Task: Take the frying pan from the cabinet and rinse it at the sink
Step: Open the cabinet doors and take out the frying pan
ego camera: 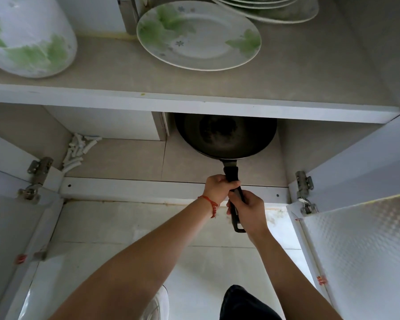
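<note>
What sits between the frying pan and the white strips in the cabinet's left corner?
Nothing: in the head view, the lower shelf floor between the frying pan and the white strips is bare. Both hands grip the pan's handle.

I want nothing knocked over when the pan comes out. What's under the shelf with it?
Only the pan and white strips in the left corner show. The shelf hides the rear.

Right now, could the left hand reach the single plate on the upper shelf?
Probably, but not freely: the left hand grips the frying pan handle. The plate itself sits unobstructed above.
</note>
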Available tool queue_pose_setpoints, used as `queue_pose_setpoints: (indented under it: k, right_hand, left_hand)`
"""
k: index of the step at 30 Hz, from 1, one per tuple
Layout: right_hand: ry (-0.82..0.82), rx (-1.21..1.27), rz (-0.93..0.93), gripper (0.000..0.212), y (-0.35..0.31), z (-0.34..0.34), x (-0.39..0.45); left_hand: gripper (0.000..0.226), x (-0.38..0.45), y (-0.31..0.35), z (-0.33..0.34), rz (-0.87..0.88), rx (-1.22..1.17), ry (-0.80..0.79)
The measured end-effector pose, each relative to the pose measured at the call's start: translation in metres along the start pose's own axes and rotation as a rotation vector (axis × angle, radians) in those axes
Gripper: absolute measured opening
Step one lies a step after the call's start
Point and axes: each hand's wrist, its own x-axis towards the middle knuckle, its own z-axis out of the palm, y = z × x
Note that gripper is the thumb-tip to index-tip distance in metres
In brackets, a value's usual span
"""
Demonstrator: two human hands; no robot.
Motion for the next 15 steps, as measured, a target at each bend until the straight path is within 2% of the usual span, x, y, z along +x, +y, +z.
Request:
queue_pose_setpoints:
  k: [6,10,15]
  right_hand:
    - [0.006,0.006,0.020,0.022,-0.004,-0.003,-0.023]
    - [0.008,-0.015,0.065,0.024,-0.011,-0.009,-0.056]
    - [-0.028,-0.057,0.119,0.024,-0.027,-0.016,-0.105]
  left_hand:
    - [0.022,-0.020,-0.007,0.000,-0.027,-0.108,0.024]
    - [0.005,-0.055,-0.005,0.002,-0.084,-0.126,0.007]
    - [0.016,-0.104,-0.001,0.000,-0.174,-0.122,0.025]
